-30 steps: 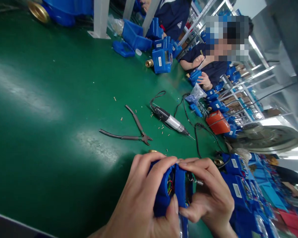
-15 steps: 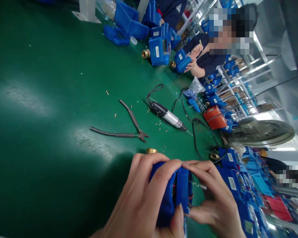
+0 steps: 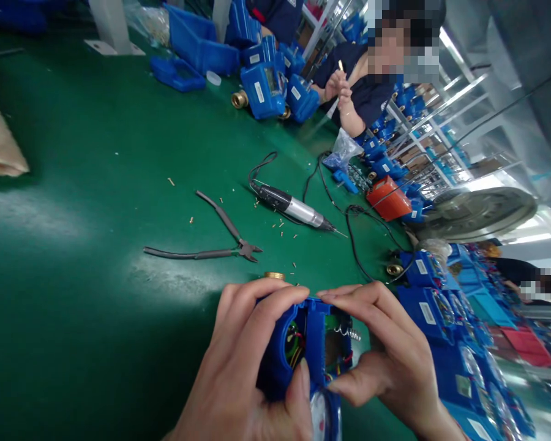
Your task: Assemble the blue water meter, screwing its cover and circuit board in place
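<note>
A blue housing [image 3: 318,343] with a green circuit board, coloured wires and a small metal spring [image 3: 349,332] showing inside is held low in the view. My left hand [image 3: 252,355] wraps round its left part, thumb on the near side. My right hand [image 3: 386,349] grips the right part between fingers and thumb. A brass threaded end [image 3: 274,275] sticks out beyond my left fingers. Below the housing hangs a round clear-faced part [image 3: 319,413]. Pliers [image 3: 245,248] lie open on the green table [image 3: 96,257], beside an electric screwdriver [image 3: 298,210] and several small screws [image 3: 281,233].
Across the table a person [image 3: 362,67] holds a small item near blue meters [image 3: 262,92]. More blue units [image 3: 422,306] line the right side, near an orange box [image 3: 389,198] and a black cable [image 3: 356,245]. A blue bin [image 3: 202,43] stands at the back; brown material [image 3: 0,131] lies far left.
The housing has turned so its inside shows more. The view has shifted, bringing the brown material in at left. The other person's hands have come off a blue meter.
</note>
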A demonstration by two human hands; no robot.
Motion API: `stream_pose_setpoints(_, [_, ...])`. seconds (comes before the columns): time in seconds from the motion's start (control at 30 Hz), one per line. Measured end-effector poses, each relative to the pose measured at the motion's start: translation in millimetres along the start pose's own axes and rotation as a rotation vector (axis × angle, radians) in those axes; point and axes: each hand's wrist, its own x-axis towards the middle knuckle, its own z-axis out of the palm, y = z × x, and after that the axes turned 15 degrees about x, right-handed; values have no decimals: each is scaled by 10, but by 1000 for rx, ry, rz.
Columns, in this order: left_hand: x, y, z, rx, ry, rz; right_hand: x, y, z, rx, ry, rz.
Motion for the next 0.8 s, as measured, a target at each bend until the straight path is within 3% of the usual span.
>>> stream_pose_setpoints(0.27, [17,-13,-31,-69,-81,-75,42,66,4,61,69,17])
stream_pose_setpoints(0.4, [-5,-40,15,-194,-104,-191,120,80,19,50,71,26])
stream_pose_setpoints(0.57, [-100,-47,61,-219,-19,-285,250,56,10,140,21,-13])
stream_pose_setpoints(0.67, [-169,-125,-59,-146,-53,-248,158,39,-14,238,-13,39])
stream_pose_setpoints(0.8, [-59,-320,-447,116,-271,-91,-170,83,68,598,59,345])
